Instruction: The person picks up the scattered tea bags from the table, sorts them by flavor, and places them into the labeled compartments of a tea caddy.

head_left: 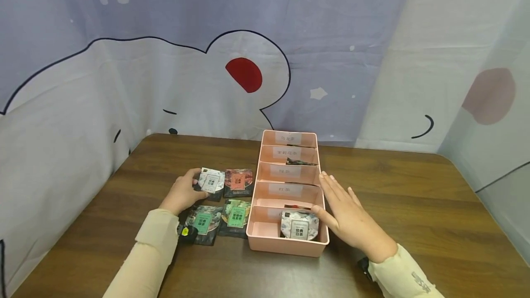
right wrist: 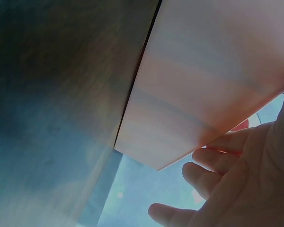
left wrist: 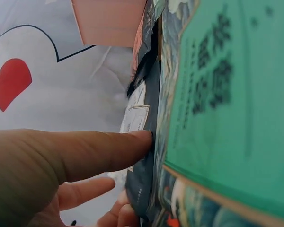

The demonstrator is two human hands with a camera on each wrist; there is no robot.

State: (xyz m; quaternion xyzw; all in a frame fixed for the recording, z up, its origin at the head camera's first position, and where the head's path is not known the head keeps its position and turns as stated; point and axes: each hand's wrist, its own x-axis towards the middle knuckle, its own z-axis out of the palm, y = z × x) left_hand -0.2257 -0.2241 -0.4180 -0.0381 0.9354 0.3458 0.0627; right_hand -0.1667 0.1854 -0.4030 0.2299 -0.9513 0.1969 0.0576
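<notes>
My left hand (head_left: 184, 192) has its thumb and fingers at opposite sides of a white-labelled tea packet (head_left: 211, 181) lying on the table. In the left wrist view the thumb (left wrist: 104, 150) touches the edge of this white packet (left wrist: 137, 118). Beside it lie a red tea packet (head_left: 239, 181), a teal-green one (head_left: 204, 223) and a yellow-green one (head_left: 235, 215). Extended fingers of my right hand (head_left: 348, 215) rest along the right rim of a pink divided box (head_left: 285, 246). Another white tea packet (head_left: 300, 226) leans in the box's nearest compartment.
Paper labels (head_left: 285, 190) are stuck inside the box's compartments, and dark packet edges (head_left: 301, 162) show in the ones farther back. The wooden table (head_left: 397, 197) reaches to a patterned curtain (head_left: 331, 59) behind. A dark wrist strap (head_left: 188, 233) lies near the teal-green packet.
</notes>
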